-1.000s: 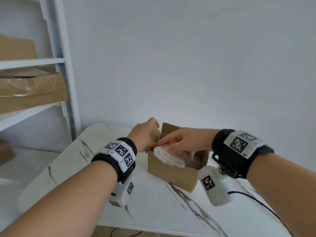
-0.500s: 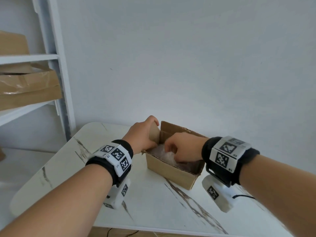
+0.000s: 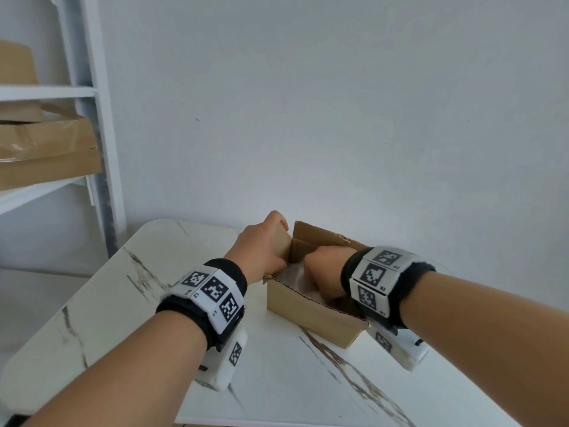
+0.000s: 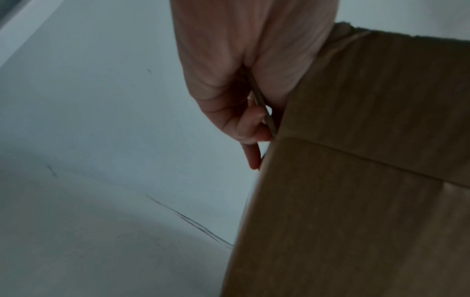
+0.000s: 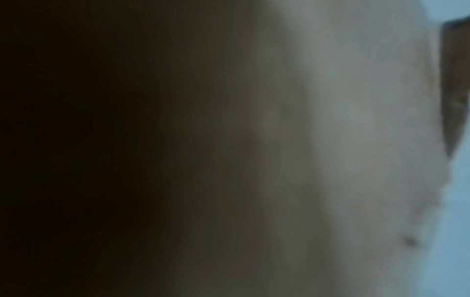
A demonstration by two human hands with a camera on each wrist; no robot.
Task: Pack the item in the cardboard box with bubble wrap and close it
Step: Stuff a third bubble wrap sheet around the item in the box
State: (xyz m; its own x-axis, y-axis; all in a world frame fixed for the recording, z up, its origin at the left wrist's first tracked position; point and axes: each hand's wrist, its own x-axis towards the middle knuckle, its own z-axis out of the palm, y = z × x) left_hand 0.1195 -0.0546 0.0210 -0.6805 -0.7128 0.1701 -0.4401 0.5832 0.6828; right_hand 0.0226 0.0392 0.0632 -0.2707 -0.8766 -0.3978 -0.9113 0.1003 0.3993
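Observation:
A small brown cardboard box [image 3: 311, 315] stands open on the white marble table [image 3: 147, 306]. My left hand [image 3: 261, 248] grips the box's upright left flap [image 3: 281, 245]; in the left wrist view the fingers [image 4: 244, 128] pinch the flap's thin edge beside the box wall [image 4: 356, 201]. My right hand [image 3: 326, 266] reaches down inside the box onto the whitish bubble wrap [image 3: 292, 274]. Its fingers are hidden by the back of the hand and the box wall. The wrapped item itself cannot be made out. The right wrist view is dark and blurred.
A white shelf unit [image 3: 101, 118] stands at the left with flattened cardboard boxes [image 3: 46, 155] on its shelves. A plain wall rises just behind the table. The table's front edge runs close below my forearms.
My right hand has carried the bubble-wrapped bundle down from the box's rim into the box and sunk deeper inside. The left hand has kept its hold on the flap.

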